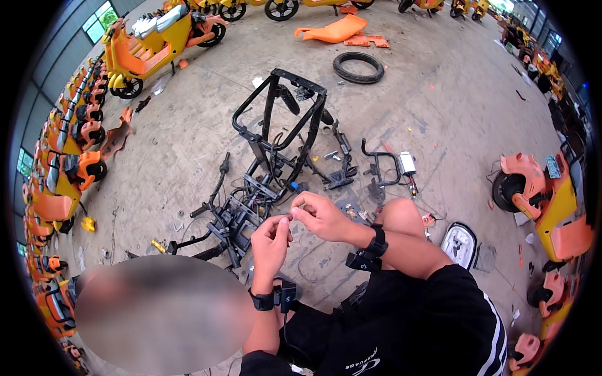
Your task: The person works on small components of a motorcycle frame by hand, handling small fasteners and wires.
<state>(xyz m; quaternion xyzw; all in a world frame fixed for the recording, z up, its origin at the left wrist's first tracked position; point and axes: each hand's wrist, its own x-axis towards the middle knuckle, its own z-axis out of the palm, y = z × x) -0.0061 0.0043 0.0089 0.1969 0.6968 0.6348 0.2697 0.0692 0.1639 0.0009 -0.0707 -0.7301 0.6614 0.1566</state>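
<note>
My left hand (271, 241) and my right hand (316, 216) meet in the middle of the view, fingers curled and pinched around something small and dark between their fingertips, too small to make out. Both wrists wear black straps with small devices. Just behind my hands lies a stripped black scooter frame (251, 194), with cables, an upright looped rack (276, 113) and a handlebar. Small metal pieces (351, 210) lie on the floor near my right hand, partly hidden by it.
A black bent tube (392, 175), silver box (407, 161), tyre (358, 81), orange panels (329, 28) and white-lined tray (458, 244) lie on the concrete floor (445, 119). Yellow-orange scooters (157, 53) line both sides and the back. A blurred patch hides the lower left.
</note>
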